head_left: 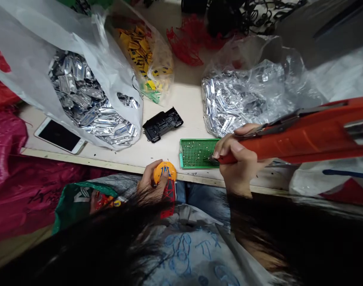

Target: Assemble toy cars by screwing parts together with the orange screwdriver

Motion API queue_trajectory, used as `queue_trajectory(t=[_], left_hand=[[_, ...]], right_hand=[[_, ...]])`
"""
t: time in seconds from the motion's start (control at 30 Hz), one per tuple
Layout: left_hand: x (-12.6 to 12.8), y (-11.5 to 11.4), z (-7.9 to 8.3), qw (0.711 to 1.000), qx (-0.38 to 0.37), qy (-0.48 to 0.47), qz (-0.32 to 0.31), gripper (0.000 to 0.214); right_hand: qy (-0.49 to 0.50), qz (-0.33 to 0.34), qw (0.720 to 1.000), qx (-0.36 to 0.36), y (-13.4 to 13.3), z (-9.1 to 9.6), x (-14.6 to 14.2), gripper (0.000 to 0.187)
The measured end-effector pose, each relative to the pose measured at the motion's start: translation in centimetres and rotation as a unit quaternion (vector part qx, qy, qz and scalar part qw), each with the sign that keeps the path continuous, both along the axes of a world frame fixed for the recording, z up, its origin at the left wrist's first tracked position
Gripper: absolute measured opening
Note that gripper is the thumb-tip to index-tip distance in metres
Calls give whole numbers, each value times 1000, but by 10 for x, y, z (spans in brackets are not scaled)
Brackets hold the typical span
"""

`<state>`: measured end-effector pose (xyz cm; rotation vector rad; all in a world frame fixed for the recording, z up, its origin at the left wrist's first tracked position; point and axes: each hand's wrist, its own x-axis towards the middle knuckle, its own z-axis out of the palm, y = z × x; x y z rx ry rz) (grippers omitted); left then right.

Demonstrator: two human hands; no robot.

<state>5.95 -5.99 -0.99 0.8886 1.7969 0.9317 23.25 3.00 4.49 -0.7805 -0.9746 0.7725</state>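
My right hand [239,159] is wrapped round a red electric screwdriver [288,137]. Its tip reaches the right part of a green grid tray [196,163] that holds many tiny screws. At the table's front edge, my left hand [148,180] grips a toy part with a round yellow top [162,171] and a red lattice section [169,190]; hair hides some of it. A black plastic toy car chassis [163,124] lies on the table beyond my left hand, touched by neither hand.
A white bag [116,75] of silvery parts stands at left, beside a phone [59,135]. Behind are a clear bag [162,51] of yellow pieces and red netting [187,39]. Another clear bag [267,75] of silvery parts sits behind the tray. A green bag [75,198] is below left.
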Motion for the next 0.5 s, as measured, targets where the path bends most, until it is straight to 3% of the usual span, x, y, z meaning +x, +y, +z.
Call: queue_trajectory(t=[0.3, 0.5], left_hand=[[-8, 4, 1, 999, -8, -27, -41, 59], [-6, 1, -5, 1000, 4, -1, -28, 55]], right_hand=[[-12, -18, 1000, -11, 19, -2, -7, 17], [-10, -49, 999, -20, 32, -1, -9, 16]])
